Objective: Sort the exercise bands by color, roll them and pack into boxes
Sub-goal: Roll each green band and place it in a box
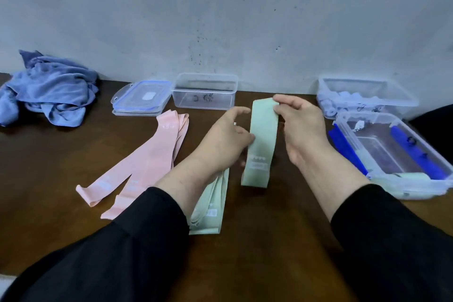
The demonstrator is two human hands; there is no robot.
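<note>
Black sleeves fill the foreground, and from them both hands reach over the dark wooden worktop (282, 240) to a single pale green flat exercise band (261, 144). The right hand (302, 127) pinches the band's far end between thumb and fingertips, while the left hand (226, 138) has its fingers loosely curled against the band's left edge near the middle; the band's near end touches the worktop. Beneath the left wrist lies a stack of pale green flat bands (210, 208), and beside it a loose pile of pale pink flat bands (144, 159), so sorting looks done for these two colours. Rolling seems to be the step in hand. Next, the far end must be turned over tightly and kept square (slack would give a lopsided roll), then packed into the clear plastic box (389, 154) on the right, where a green roll already sits.
</note>
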